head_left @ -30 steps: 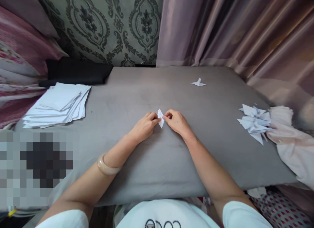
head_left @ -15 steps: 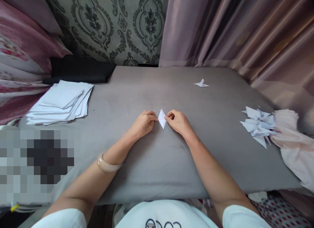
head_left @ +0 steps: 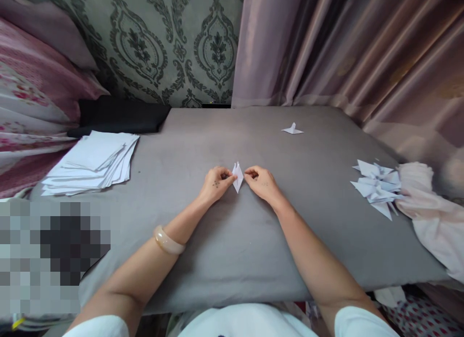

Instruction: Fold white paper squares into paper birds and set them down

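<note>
A small white folded paper, diamond-shaped with two narrow points at its far end, is at the middle of the grey-covered table. My left hand pinches its left edge between thumb and fingers; the thumb lies over the paper. On the other side, my right hand has its thumb and fingertips drawn together, just off the paper's right edge. Farther back lies a folded white paper bird with spread wings.
A stack of white paper sheets lies at the left, before a folded black cloth. Several folded paper birds are heaped at the right against a pale pink cloth. Curtains hang along the right and back.
My right fingertips have come slightly away from the folded paper. My left thumb now reaches farther over it, and the two far points have spread apart. The camera view has shifted a little.
</note>
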A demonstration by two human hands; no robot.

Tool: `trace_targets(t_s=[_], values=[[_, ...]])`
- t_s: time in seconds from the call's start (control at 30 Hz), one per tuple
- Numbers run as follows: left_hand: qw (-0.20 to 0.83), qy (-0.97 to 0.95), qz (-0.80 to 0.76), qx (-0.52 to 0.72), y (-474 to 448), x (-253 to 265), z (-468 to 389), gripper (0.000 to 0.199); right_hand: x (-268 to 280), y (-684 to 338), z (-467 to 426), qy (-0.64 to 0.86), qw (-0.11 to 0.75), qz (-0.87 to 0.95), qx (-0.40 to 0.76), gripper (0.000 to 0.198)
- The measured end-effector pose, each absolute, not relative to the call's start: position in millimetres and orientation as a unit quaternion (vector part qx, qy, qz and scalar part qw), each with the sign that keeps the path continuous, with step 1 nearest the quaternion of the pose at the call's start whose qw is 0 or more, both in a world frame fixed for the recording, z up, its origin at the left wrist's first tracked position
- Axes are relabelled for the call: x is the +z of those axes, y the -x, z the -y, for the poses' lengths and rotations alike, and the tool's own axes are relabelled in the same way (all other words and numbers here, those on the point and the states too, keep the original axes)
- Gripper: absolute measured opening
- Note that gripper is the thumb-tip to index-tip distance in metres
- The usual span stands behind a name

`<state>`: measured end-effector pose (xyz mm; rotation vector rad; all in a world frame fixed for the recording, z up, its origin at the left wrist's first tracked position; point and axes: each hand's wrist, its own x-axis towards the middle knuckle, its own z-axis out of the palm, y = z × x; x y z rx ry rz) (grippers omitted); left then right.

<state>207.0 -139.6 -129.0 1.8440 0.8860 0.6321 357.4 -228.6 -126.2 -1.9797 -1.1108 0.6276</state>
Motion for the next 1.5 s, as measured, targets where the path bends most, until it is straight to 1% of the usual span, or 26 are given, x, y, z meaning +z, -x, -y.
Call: trace_targets(t_s=[0.07,0.13,0.23,0.3,0.4,0.5,0.6,0.7,0.77,0.87,0.93,0.97,1.03,1.2,1.27,1.37,1.43,1.5], values=[[0.574,-0.673,-0.363,0.294,-205,-125,142,0.022,-124,-357,226,0.761,0.416,0.421,0.264,0.027],[0.663,-0.576,-0.351,0.326,-205,-121,143,0.026,-120,-353,225,0.734,0.450,0.405,0.306,0.034],[0.732,-0.483,-0.322,0.358,-205,-118,144,0.031,-112,-342,225,0.648,0.534,0.368,0.399,0.038],[0.759,-0.442,-0.305,0.368,-206,-116,144,0.039,-109,-335,225,0.594,0.586,0.356,0.421,0.038],[0.787,-0.406,-0.292,0.360,-207,-115,146,0.049,-109,-326,225,0.574,0.612,0.344,0.421,0.038],[0.804,-0.397,-0.288,0.337,-208,-115,150,0.049,-114,-324,223,0.587,0.622,0.328,0.401,0.039],[0.798,-0.428,-0.290,0.310,-208,-116,152,0.046,-120,-327,222,0.616,0.619,0.340,0.348,0.033],[0.726,-0.521,-0.299,0.334,-205,-117,150,0.042,-122,-330,223,0.647,0.599,0.381,0.278,0.025],[0.628,-0.621,-0.299,0.361,-202,-118,147,0.036,-122,-333,224,0.665,0.573,0.420,0.231,0.019],[0.448,-0.768,-0.267,0.372,-197,-118,142,0.020,-120,-336,226,0.680,0.517,0.494,0.162,0.013],[0.354,-0.826,-0.237,0.371,-195,-118,139,0.010,-119,-338,229,0.681,0.481,0.538,0.123,0.012],[0.317,-0.844,-0.226,0.369,-194,-118,138,0.008,-118,-338,230,0.684,0.463,0.555,0.104,0.012],[0.252,-0.869,-0.216,0.366,-194,-119,137,0.010,-116,-339,233,0.695,0.415,0.584,0.058,0.014],[0.099,-0.911,-0.219,0.334,-192,-124,136,0.016,-113,-341,237,0.698,0.260,0.662,-0.081,0.025],[0.064,-0.929,-0.213,0.295,-190,-125,136,0.017,-114,-339,237,0.692,0.205,0.685,-0.095,0.026],[0.072,-0.948,-0.202,0.236,-188,-125,139,0.017,-116,-336,236,0.689,0.149,0.704,-0.079,0.024],[0.101,-0.951,-0.206,0.206,-187,-123,142,0.018,-117,-334,237,0.693,0.141,0.705,-0.051,0.022],[0.124,-0.949,-0.218,0.190,-186,-121,145,0.014,-117,-336,239,0.701,0.158,0.695,-0.005,0.020]])
